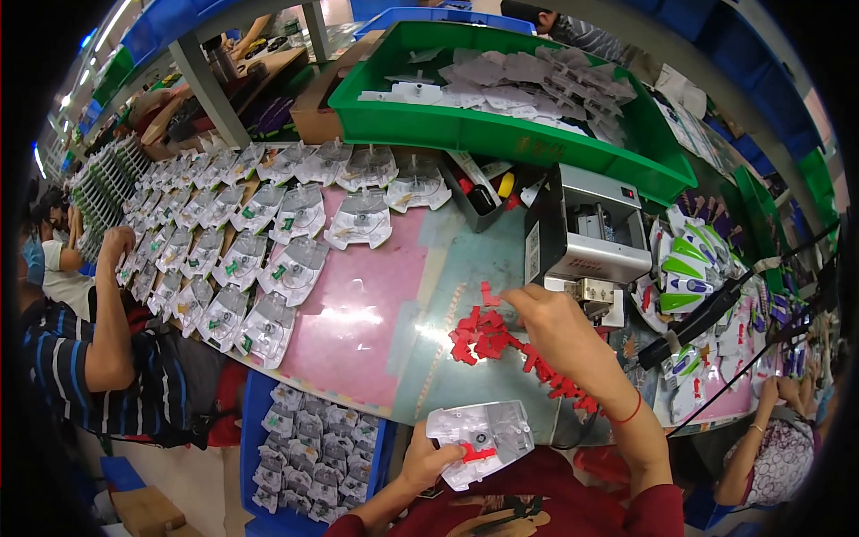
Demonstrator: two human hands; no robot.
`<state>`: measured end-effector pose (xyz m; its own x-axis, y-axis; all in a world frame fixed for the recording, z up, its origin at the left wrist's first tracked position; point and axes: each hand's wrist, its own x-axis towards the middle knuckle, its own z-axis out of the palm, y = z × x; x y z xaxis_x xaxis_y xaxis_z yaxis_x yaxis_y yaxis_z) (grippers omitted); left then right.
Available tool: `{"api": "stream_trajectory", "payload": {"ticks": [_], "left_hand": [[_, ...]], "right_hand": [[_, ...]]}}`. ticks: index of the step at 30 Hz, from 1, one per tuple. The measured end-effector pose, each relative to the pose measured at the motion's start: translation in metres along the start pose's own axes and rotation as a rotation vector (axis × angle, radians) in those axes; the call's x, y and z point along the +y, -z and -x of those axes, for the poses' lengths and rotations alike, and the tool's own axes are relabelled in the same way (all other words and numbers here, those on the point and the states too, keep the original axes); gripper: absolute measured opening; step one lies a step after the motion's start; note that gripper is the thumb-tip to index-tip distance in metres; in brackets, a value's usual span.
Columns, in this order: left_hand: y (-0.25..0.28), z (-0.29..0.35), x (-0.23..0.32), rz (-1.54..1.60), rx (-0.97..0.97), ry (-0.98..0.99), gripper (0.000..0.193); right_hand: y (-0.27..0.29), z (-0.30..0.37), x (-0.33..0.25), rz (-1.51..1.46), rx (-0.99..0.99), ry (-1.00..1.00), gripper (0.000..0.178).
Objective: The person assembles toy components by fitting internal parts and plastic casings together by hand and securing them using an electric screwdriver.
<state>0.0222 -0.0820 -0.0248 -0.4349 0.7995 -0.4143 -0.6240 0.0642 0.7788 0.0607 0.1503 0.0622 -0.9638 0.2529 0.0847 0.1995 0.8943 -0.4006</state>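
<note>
My left hand [428, 459] holds a clear and white plastic shell [508, 431] by its left edge, low in front of me. A small red plastic part [478, 453] sits in the shell, close to my thumb. My right hand [564, 331] reaches over the bench with its fingers pinched together. A small red plastic piece [488, 294] shows at its fingertips. Below that hand lies a loose pile of red plastic pieces [483, 334], trailing toward my right forearm.
Rows of plastic shells [255, 210] cover the bench's left. A blue crate [250, 447] of shells stands below. A green bin [403, 125] sits at the back, beside a metal-topped machine [599, 228]. White-green parts [689, 273] lie right. A person [112, 358] works at left, another [778, 447] at right.
</note>
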Motion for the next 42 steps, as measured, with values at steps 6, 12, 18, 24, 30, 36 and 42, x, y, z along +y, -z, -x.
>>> {"api": "stream_trajectory", "payload": {"ticks": [6, 12, 18, 24, 30, 36, 42], "left_hand": [[0.0, 0.001, 0.003, -0.009, -0.068, 0.086, 0.028], [0.0, 0.002, 0.006, -0.008, -0.099, 0.126, 0.031], [-0.001, -0.001, 0.021, -0.029, -0.102, 0.139, 0.033], [-0.003, -0.019, 0.038, -0.048, -0.21, 0.142, 0.04], [-0.03, -0.027, 0.069, 0.018, -0.461, 0.258, 0.041], [-0.045, -0.029, 0.065, -0.165, -0.517, 0.321, 0.033], [-0.06, -0.026, 0.072, -0.172, -0.508, 0.286, 0.025]], "right_hand": [[-0.03, -0.003, 0.004, -0.007, 0.052, 0.085, 0.029], [-0.056, -0.02, 0.007, 0.359, 0.03, 0.287, 0.014], [-0.051, -0.018, 0.011, 0.296, 0.066, 0.298, 0.014], [0.006, 0.005, -0.011, -0.247, 0.216, 0.221, 0.016], [0.029, 0.031, -0.02, -0.639, -0.025, 0.308, 0.012], [0.022, 0.04, -0.015, -0.678, -0.241, 0.418, 0.012], [0.028, 0.047, -0.016, -0.7, -0.214, 0.356, 0.008]]}}
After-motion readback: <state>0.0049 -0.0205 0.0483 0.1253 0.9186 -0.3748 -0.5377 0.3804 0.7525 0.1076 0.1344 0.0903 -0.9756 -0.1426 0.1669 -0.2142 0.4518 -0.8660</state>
